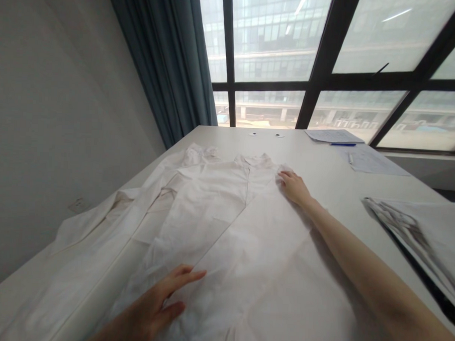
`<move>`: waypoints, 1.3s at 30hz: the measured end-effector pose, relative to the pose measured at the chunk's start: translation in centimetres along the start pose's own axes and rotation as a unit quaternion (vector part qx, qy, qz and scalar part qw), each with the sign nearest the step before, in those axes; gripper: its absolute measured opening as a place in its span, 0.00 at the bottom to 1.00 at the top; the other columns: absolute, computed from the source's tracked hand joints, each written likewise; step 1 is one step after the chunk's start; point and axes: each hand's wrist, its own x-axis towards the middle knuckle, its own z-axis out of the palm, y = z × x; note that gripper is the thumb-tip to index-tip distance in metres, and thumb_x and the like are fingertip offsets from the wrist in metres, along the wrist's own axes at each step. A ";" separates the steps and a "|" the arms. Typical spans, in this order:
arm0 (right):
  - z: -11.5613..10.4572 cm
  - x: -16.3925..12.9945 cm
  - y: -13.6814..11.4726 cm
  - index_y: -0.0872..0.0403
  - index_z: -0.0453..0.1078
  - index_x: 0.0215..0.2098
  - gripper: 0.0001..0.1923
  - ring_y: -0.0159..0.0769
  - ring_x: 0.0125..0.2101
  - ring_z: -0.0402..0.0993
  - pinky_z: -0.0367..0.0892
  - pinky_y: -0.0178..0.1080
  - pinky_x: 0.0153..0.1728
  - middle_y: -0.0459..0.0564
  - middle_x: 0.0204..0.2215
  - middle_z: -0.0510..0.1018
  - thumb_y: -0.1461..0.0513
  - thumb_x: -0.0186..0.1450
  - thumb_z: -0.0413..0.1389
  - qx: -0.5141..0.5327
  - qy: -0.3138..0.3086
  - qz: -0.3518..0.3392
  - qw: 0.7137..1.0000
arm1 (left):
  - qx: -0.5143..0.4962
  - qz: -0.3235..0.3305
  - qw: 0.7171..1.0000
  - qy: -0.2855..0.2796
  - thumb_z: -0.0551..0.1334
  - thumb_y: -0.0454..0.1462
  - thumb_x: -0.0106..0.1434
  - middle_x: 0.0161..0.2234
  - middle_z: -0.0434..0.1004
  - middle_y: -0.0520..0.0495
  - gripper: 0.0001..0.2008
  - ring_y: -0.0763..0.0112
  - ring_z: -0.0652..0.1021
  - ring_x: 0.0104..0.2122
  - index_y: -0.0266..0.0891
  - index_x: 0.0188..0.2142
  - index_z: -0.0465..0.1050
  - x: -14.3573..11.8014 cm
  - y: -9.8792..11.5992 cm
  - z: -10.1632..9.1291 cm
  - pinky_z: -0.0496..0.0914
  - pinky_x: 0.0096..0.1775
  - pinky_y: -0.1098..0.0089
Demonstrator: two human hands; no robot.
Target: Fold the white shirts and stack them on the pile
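In the head view, a white garment (195,229) lay spread across the pale surface (324,164), covering most of its near and left part. Its collar end pointed away from the person, toward the window (277,38), and its hem ran out of view at the bottom edge; the long axis ran near to far, tilted a little to the right. One side panel was folded in over the middle, leaving a straight diagonal edge. A sleeve trailed off to the left, close to the surface's edge by the wall.

The left hand (159,307) rested flat on the near part of the cloth, fingers spread, its grip open and closed on nothing. The right hand (294,188) reached far out and lay on the upper right corner of the folded panel, near the collar; whether its fingertips pinched the cloth or only pressed it could not be told from this angle.

The fabric looked thin, light and limp, wrinkling easily, probably sliding readily on the smooth top. It would be best taken at shoulder seams, collar or folded edges.

Papers (362,155) and a blue pen (342,144) lay well apart at the far right.
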 end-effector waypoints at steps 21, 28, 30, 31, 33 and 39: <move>-2.4 -4.7 -6.8 0.54 0.65 0.57 0.20 0.46 0.60 0.60 0.56 0.47 0.59 0.56 0.60 0.68 0.59 0.69 0.46 0.002 -0.048 -0.073 0.996 | 0.243 0.213 0.945 0.045 0.56 0.37 0.67 0.62 0.64 0.44 0.22 0.56 0.66 0.61 0.47 0.60 0.63 2.5 7.6 2.5 0.64 0.59 0.54; -1.1 -6.4 -6.4 0.49 0.54 0.66 0.28 0.50 0.65 0.51 0.51 0.56 0.60 0.53 0.67 0.56 0.49 0.72 0.39 0.024 -0.087 -0.063 0.994 | 0.214 0.223 0.948 -0.076 0.57 0.51 0.66 0.67 0.51 0.44 0.37 0.52 0.55 0.66 0.47 0.68 0.46 2.1 8.4 3.5 0.52 0.64 0.51; -0.8 -5.6 -5.5 0.48 0.54 0.67 0.29 0.49 0.65 0.50 0.50 0.56 0.61 0.52 0.67 0.56 0.47 0.72 0.38 0.025 -0.093 -0.052 0.994 | 0.203 0.225 0.950 -0.072 0.57 0.51 0.66 0.67 0.51 0.44 0.36 0.54 0.55 0.66 0.47 0.69 0.45 2.0 8.4 3.4 0.51 0.64 0.52; -0.7 -5.1 -5.1 0.48 0.54 0.67 0.29 0.48 0.65 0.50 0.50 0.56 0.61 0.52 0.67 0.56 0.47 0.72 0.38 0.025 -0.095 -0.048 0.994 | 0.196 0.228 0.951 -0.066 0.57 0.50 0.67 0.67 0.51 0.44 0.36 0.54 0.55 0.66 0.47 0.69 0.45 1.9 8.4 3.4 0.51 0.64 0.52; -0.6 -4.3 -4.4 0.47 0.55 0.66 0.29 0.46 0.65 0.50 0.50 0.54 0.61 0.51 0.67 0.56 0.47 0.72 0.37 0.023 -0.095 -0.038 0.994 | 0.187 0.231 0.953 -0.058 0.58 0.48 0.67 0.67 0.52 0.45 0.36 0.56 0.56 0.66 0.46 0.69 0.44 1.7 8.5 3.4 0.51 0.64 0.53; -1.2 -4.0 -2.5 0.52 0.62 0.61 0.25 0.49 0.62 0.57 0.54 0.56 0.58 0.57 0.63 0.64 0.52 0.73 0.38 0.002 -0.048 0.029 0.998 | 0.214 0.219 0.952 0.009 0.55 0.34 0.66 0.66 0.58 0.48 0.33 0.62 0.61 0.64 0.47 0.68 0.47 -0.1 7.0 4.3 0.54 0.64 0.58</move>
